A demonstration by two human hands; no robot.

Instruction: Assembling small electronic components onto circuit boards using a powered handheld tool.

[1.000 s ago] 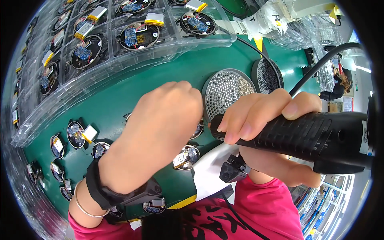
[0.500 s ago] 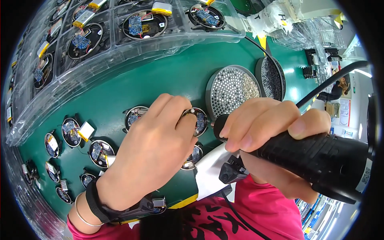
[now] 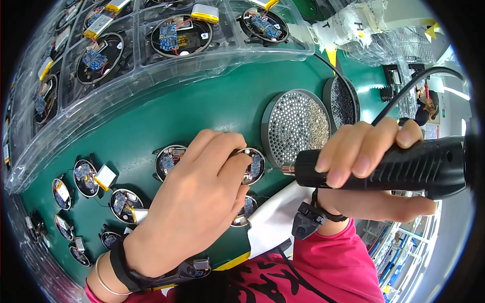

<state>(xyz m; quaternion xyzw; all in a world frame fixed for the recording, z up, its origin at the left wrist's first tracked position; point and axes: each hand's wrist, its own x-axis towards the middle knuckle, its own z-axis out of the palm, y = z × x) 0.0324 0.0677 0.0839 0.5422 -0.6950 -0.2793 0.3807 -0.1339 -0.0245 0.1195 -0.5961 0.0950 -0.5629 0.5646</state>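
My left hand (image 3: 199, 184) is closed, thumb and forefinger pinching the rim of a small round watch case (image 3: 256, 166) with a blue circuit board inside. The hand covers part of that case. My right hand (image 3: 366, 154) wraps round a black electric screwdriver (image 3: 429, 166), held nearly level. Its metal bit (image 3: 282, 170) points left, close to the right side of the pinched case; whether it touches, I cannot tell. Another open watch case (image 3: 169, 160) lies left of my fingers, and one more (image 3: 245, 212) lies below them, partly covered by my hand.
Beyond the screwdriver bit stands a round grey perforated dish (image 3: 285, 126) with small screws at its right side; a darker dish (image 3: 339, 101) is behind it. A clear compartment tray (image 3: 166, 76) holds several watch cases with batteries. More cases (image 3: 86, 178) lie left on the green mat (image 3: 202, 108). White paper (image 3: 275, 209) lies nearer me.
The screwdriver has swung from a slant to nearly level and shifted slightly right, so its metal bit shows more. My left hand keeps its pinch on the watch case.
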